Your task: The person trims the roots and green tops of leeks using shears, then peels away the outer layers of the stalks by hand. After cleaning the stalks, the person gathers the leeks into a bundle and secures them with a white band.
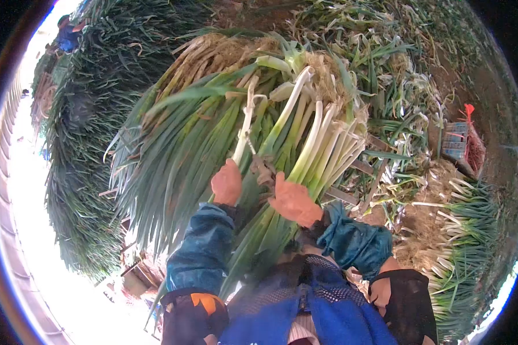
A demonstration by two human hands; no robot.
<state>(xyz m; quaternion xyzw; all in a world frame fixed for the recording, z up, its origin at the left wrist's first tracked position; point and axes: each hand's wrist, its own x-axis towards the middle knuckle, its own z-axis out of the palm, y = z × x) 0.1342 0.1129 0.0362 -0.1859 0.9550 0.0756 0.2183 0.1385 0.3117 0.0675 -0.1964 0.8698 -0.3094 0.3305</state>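
Observation:
My left hand [227, 183] is closed around a long green onion [245, 123], whose white stem and root end point away from me. My right hand [295, 201] is closed on a grimy grey-brown tool [263, 171] with a thin nozzle reaching toward that stem. The tool's grip is partly hidden by the fingers. Beneath and around both hands lies a big heap of green onions [184, 155]. On its right side several clean white stems [316, 138] are bunched, while brown, dry roots [224, 49] show at the far edge.
A tall stack of green onions [86, 115] stands on the left. Peeled leaf scraps [397, 86] cover the ground at the right. A red and blue bag [465, 144] sits at far right, with a row of onions [466, 236] nearer me. A person [68, 35] is at far left.

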